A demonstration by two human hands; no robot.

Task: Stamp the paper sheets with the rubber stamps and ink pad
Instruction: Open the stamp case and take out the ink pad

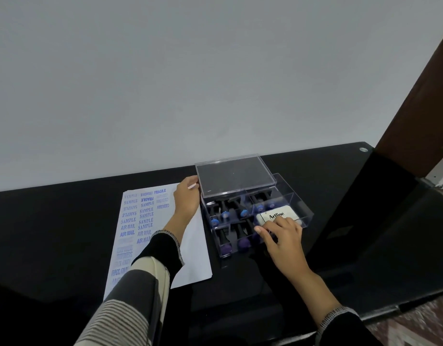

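Several rubber stamps (234,221) lie in a clear plastic box (285,196) on the black table (65,221). They have dark handles and blue or purple ends. They look small, light and hard, so I think they are easy to lift. The best place to hold one is the handle, because the inky end would stain fingers.

At 3 o'clock from the stamps, in the same box, sits the white ink pad (278,216). It looks flat and smooth, maybe a bit slippery, so hold it by its two sides.

The right hand (281,239) reaches into the box with curled fingers that touch the pad's near edge. I cannot tell if it grips anything. The left hand (186,201) rests on the box's 9 o'clock side, beside the clear lid (234,174).

At 9 o'clock from the box lie the paper sheets (190,260), thin and floppy, with many blue words on them. Their right side is blank. The box walls leave little room for fingers. The table has open room at 3 o'clock.
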